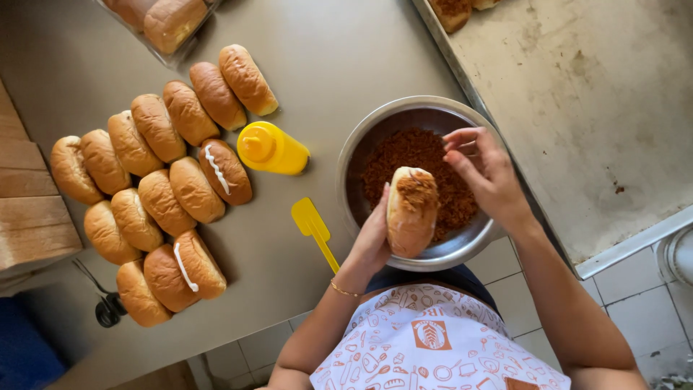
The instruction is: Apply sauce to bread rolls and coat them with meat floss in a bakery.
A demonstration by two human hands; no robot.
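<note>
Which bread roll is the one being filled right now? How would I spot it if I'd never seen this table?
Find the round metal bowl of reddish-brown shreds near the table's front edge. Right over it, the left hand holds up one bun, with the right hand just above. Unlike the buns in rows lying on the table, this one is lifted and has brown shreds stuffed in its top.

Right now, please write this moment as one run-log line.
left hand: holds bun over metal bowl | right hand: pinched above brown filling | yellow bottle, spatula beside bowl

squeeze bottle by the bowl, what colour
Yellow all over, cap too; squeeze bottle, head view.
</note>
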